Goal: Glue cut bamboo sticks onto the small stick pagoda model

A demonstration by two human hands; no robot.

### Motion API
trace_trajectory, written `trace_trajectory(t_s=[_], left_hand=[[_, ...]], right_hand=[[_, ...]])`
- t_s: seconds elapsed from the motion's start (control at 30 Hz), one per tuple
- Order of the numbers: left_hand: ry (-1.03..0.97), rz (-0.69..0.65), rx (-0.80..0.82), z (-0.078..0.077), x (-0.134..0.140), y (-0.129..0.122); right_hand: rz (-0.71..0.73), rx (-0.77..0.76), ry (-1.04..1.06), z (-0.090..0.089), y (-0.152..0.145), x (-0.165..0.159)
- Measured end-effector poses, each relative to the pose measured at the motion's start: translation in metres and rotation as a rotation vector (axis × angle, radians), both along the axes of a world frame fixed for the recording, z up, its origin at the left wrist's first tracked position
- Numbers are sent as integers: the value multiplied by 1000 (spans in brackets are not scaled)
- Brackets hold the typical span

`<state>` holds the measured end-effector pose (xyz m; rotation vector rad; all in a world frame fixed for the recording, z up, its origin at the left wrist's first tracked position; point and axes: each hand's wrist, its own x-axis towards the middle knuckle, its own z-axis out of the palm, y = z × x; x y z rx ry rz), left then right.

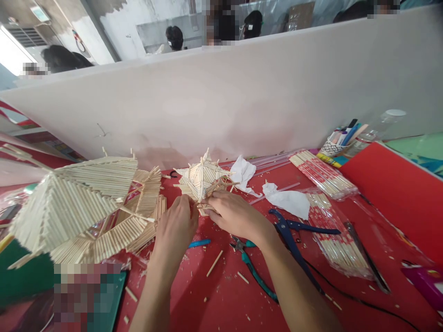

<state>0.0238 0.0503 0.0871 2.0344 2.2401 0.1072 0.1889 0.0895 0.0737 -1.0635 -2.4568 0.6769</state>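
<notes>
A small pagoda-like roof model [202, 177] made of pale wooden sticks stands on the red table in front of me. My left hand [178, 219] is closed at its lower left edge, with the fingertips partly hidden. From the right, my right hand [230, 212] curls its fingers and thumb on the model's front lower edge. To the left of my hands sits a larger stick roof [83, 198], with slatted stick panels [121, 235] under and behind it. Below the hands lie green-handled cutting pliers [254, 267], a blue strip [200, 243] and a loose stick [214, 263].
Blue-handled cutters [287, 230] lie right of my forearm, beside packs of chopsticks [323, 175] and crumpled white tissue [287, 201]. A pen cup [334, 146] and clear bottle [377, 129] stand at back right. A white partition [221, 101] rises behind; people are beyond it.
</notes>
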Motion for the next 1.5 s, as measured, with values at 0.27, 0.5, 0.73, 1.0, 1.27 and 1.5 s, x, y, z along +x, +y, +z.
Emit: trace_trajectory(t_s=[0.27,0.5,0.73,1.0,1.27,1.5], left_hand=[[9,45,-13,8,-3,-2],[3,36,-39,8,-5,-3],[13,25,-16,6,-9,-4],[7,20,-11,5,-11,-3],[-12,0,-60,8,-10,-2],[-18,-16,-32,7,-10,-3]], right_hand=[[-49,36,22,-1,2,-3],[-133,186,-121,-8,3,-12],[-186,215,-200,-12,1,-23],[-305,182,-223,-11,-9,-34],[-333,196,-209,-18,-4,-37],[-336,227,-234,-21,-2,-38]])
